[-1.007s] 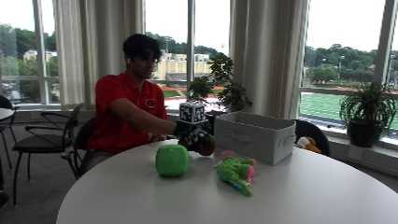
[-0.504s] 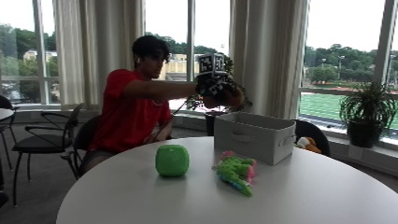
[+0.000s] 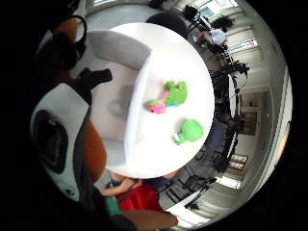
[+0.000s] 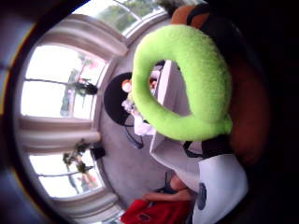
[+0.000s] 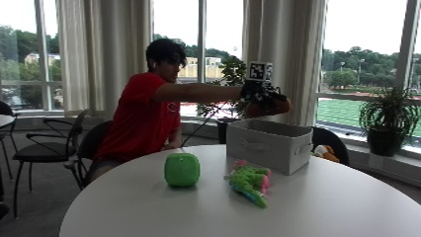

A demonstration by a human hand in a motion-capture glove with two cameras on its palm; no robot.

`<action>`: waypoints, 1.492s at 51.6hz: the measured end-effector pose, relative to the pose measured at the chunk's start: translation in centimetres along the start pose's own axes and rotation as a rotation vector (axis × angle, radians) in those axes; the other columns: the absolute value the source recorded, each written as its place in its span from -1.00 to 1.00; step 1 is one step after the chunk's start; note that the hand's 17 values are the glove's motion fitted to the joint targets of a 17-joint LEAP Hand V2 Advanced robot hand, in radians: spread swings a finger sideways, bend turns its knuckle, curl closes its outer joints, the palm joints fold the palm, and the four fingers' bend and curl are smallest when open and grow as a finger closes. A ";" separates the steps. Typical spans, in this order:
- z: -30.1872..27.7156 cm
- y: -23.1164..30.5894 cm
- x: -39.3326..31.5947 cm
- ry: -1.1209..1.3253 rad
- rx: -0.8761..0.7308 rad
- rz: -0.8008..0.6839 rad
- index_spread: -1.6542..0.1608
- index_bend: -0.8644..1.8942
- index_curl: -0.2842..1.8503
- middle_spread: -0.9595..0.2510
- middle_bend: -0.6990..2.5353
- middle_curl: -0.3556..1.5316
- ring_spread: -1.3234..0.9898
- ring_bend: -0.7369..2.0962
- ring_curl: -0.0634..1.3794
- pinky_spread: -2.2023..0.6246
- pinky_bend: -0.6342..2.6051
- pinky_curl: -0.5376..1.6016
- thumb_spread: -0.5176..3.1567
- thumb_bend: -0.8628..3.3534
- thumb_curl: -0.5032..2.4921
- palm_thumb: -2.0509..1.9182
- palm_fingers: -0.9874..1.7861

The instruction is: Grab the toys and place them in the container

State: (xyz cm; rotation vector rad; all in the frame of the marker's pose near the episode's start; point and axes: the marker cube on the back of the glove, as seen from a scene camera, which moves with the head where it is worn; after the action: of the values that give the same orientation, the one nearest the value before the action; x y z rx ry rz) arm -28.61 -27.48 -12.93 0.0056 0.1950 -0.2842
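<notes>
Above the container [image 5: 268, 144], w/ arm stretched out level, the right hand [image 5: 262, 97] holds a brown toy [image 5: 275, 105] w/ a lime-green ring part; fingers curled round it, so it's clamped, not released. Seen from the outside view, the toy hangs roughly over the container's far edge, at abt 12 o'clock from its opening, clear of the rim. The little-finger palm view shows the container's open inside [image 3: 111, 103] right under the palm, so the hand is lined up OK.

Step in hand, judging by this: drop-off. To do it well: bring the hand down closer to the opening, keep it centred betw. the walls, then uncurl the fingers so the toy falls inside, not on the rim.

Two toys left on the table [image 5: 197, 212]: green round toy [image 5: 182, 169] at abt 8 o'clock from the container, green-pink plush [image 5: 250, 181] at abt 6 o'clock, just beside it. Plush is nearest, prob. the next pick.
</notes>
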 end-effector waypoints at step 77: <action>22.2 19.7 36.5 0.033 -0.314 0.724 0.39 -0.33 -0.60 0.51 -0.47 -0.42 0.18 -0.07 -0.36 0.56 0.30 -0.15 -0.10 -0.59 -0.40 0.09 -0.26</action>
State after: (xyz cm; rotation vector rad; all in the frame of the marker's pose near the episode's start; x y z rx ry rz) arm 15.42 -19.44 1.40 -0.2263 0.2560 0.4701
